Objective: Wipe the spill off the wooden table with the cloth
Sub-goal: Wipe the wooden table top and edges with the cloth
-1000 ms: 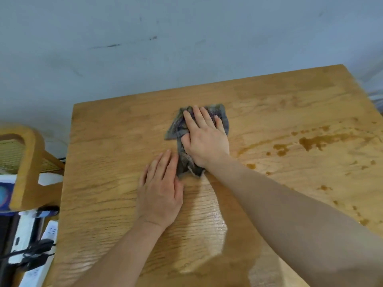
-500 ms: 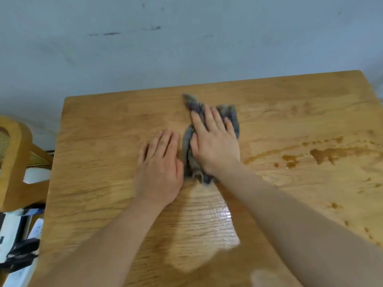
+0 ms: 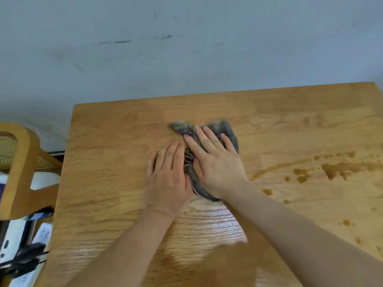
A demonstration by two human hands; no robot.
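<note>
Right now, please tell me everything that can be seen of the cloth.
The cloth is grey with purplish streaks, looks like soft fabric, and is crumpled into a bunch. It lies on the table, left of the brown spill. The right hand presses flat on top, covering most of it; folds show beyond the fingertips and under the wrist. The left hand lies flat beside it and seems to touch its left edge.
</note>
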